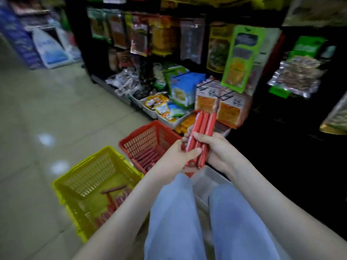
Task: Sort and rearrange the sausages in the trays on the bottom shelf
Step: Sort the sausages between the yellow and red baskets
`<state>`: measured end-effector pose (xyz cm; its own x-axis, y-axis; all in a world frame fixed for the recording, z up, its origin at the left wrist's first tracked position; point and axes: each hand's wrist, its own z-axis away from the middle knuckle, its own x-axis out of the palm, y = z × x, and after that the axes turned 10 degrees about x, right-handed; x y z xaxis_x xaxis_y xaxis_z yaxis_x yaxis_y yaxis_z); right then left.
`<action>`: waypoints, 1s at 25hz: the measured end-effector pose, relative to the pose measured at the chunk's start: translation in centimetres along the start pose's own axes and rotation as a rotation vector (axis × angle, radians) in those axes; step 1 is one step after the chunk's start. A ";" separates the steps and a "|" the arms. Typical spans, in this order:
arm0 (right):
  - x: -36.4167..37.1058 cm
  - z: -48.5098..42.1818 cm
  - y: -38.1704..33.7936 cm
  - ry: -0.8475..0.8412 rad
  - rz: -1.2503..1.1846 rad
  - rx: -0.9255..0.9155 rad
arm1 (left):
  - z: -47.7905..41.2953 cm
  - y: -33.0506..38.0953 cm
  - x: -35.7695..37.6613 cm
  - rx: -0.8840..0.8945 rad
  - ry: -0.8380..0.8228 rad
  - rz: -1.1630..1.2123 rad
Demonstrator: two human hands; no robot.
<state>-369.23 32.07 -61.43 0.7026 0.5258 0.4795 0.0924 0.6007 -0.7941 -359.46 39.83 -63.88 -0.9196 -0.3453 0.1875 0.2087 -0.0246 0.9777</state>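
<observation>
Both my hands hold a bundle of long red sausages point(202, 128) upright in front of my knees. My left hand point(178, 156) grips the bundle's lower left side, thumb across the front. My right hand point(216, 147) grips it from the right, fingers curled over the middle. A red basket point(142, 139) on the floor just left of my hands holds several sausages. A yellow basket point(90, 177) nearer me also holds several thin sausages. White trays point(169, 121) with snack packets stand on the bottom shelf beyond the bundle.
Dark shelving point(262, 128) with hanging snack packets fills the right and back. Orange packets point(229, 109) hang close behind the bundle. A pale bin point(210, 177) sits between my knees. Tiled floor point(47, 119) stretches left; bags lean at the far left.
</observation>
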 end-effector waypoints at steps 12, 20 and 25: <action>3.5 -15.3 9.8 -0.264 0.647 0.410 | 0.2 -10.1 -14.1 -0.229 0.548 0.041; 1.4 -21.9 18.5 -0.268 1.211 0.319 | 1.2 -24.7 -22.6 -0.697 0.902 -0.030; 1.3 -21.9 16.7 -0.248 1.433 0.107 | -0.8 -22.2 -22.1 -0.723 0.787 -0.517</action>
<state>-351.31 29.63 -82.23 0.0067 0.7819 -0.6233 -0.6280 -0.4818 -0.6111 -343.47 47.25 -89.85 -0.5450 -0.6143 -0.5707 0.2450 -0.7676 0.5923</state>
